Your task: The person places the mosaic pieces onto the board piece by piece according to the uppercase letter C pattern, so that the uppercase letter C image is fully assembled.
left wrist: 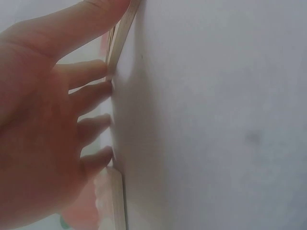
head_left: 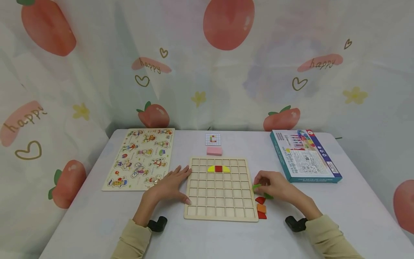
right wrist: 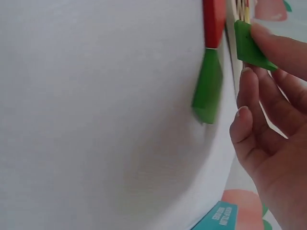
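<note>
In the head view a wooden grid board (head_left: 220, 192) lies mid-table, with a red square block (head_left: 218, 169) between two yellow curved blocks (head_left: 211, 169) in an upper row. My left hand (head_left: 171, 185) rests at the board's left edge, fingers extended, thumb touching the rim. My right hand (head_left: 275, 185), by the right edge, pinches a green block (right wrist: 249, 48) between thumb and fingers, above the table. A second green block (right wrist: 207, 91) lies below that hand. Nearer the front are two red blocks (head_left: 260, 200) and an orange block (head_left: 261, 208).
A pattern card (head_left: 213, 139) stands behind a pink block (head_left: 214, 151) beyond the board. At the left lies a wooden picture puzzle (head_left: 142, 158). A teal-edged box (head_left: 305, 156) lies at the right. Printed cloth hangs behind the table.
</note>
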A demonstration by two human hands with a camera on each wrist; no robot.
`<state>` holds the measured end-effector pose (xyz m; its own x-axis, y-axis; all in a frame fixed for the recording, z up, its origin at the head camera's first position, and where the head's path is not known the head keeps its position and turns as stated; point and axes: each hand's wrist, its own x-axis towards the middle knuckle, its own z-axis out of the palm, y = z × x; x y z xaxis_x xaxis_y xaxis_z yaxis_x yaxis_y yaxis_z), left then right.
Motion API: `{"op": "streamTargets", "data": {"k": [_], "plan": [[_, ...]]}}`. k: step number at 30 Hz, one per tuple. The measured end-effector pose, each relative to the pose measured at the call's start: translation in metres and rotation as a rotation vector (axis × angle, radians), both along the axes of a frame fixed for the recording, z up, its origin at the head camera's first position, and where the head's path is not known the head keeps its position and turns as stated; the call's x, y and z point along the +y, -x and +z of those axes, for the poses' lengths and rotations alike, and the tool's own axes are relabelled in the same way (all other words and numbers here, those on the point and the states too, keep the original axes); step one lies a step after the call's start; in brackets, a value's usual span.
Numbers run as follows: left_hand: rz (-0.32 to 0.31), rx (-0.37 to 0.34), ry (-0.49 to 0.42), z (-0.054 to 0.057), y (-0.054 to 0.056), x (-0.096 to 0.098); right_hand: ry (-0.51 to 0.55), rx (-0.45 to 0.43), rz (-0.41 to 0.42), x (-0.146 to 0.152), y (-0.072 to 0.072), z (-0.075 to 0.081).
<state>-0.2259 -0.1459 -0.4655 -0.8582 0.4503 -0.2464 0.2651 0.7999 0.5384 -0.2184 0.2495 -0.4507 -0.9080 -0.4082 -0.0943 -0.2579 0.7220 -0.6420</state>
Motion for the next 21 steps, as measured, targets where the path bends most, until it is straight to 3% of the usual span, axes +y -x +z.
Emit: {"op": "streamTargets", "data": {"k": [4,9,21], "plan": [[-0.001,0.003,-0.005,0.001,-0.001,0.000,0.035,0.033,-0.028,-0.003,0.004,0.004],[0.004,0.006,-0.004,0.003,-0.001,0.000,0.109,0.003,-0.052,-0.014,0.007,0.009],[0.004,0.005,-0.003,0.001,-0.001,0.001,0.155,0.002,-0.030,-0.044,0.023,0.006]]}}
